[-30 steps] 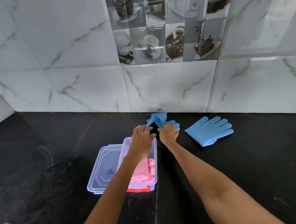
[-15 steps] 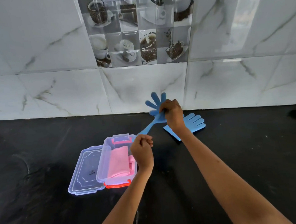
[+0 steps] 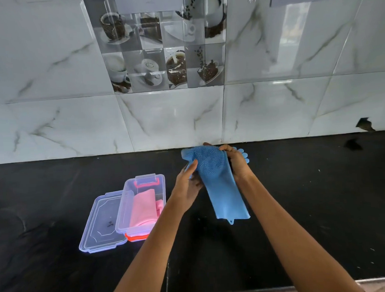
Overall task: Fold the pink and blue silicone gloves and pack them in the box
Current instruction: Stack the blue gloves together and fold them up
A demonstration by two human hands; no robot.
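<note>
Hands hold one blue glove point(image 3: 218, 180) above the black counter point(image 3: 323, 194); the left hand point(image 3: 188, 181) pinches its left edge, the right hand point(image 3: 237, 163) grips the finger end, likely to line it up for folding; its cuff hangs free; a second blue glove point(image 3: 244, 155) peeks behind the right hand; pink gloves point(image 3: 143, 207) sit folded in the clear box point(image 3: 144, 182), lid point(image 3: 102, 224) beside it, leaving room.
</note>
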